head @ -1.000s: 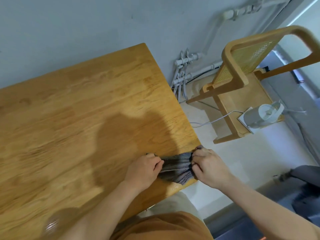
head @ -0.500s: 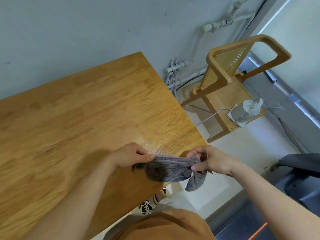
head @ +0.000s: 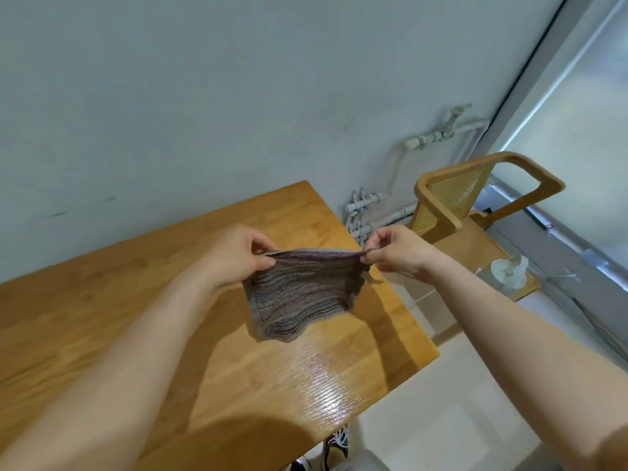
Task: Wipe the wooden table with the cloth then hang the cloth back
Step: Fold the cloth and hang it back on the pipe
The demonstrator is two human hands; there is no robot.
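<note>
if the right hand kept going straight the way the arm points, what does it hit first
The right hand, pinching the cloth at one top corner, points forward and leftward. It would likely meet the grey wall behind the wooden table first, perhaps passing near the white pipes; depth is unclear.

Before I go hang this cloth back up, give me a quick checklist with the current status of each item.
1. Left hand pinching the cloth's top edge: ok.
2. Right hand pinching the other top corner: ok.
3. Cloth spread open, hanging clear above the wooden table: ok.
4. Near corner wiped, wet sheen visible: ok; rest of the tabletop: cannot tell.
5. Hook or rail to hang it on: cannot tell, none in view.
6. Chair beside the table on the right: ok, apart from the hands.
</note>
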